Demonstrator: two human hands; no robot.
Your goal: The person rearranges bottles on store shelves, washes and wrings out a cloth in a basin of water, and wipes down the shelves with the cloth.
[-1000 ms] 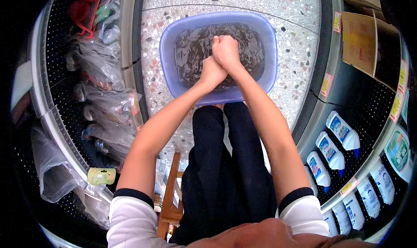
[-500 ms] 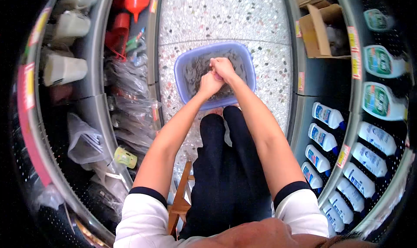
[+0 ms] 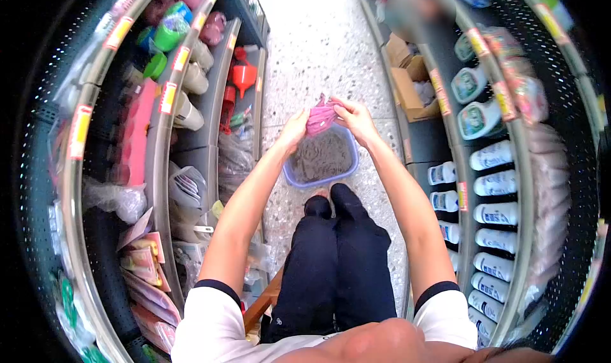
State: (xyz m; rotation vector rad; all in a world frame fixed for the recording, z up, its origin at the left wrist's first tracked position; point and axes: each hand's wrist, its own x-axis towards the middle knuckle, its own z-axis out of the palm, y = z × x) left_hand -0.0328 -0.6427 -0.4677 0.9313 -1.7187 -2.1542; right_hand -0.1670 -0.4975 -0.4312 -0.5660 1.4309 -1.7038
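Cloth (image 3: 322,121), pink and bunched, is held above the far edge of the basin (image 3: 311,184). Left hand (image 3: 295,127) grips the cloth's left side; right hand (image 3: 358,118) pinches its right side. Basin contains dark water (image 3: 319,157) and stands on the speckled floor (image 3: 305,51).

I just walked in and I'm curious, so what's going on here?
A person's left hand and right hand both grip a pink cloth, bunched between them. It overlaps the far edge of a blue-purple basin in this view; whether they touch isn't clear. The basin holds murky water and sits on the speckled floor by the person's feet, between stocked shelves.
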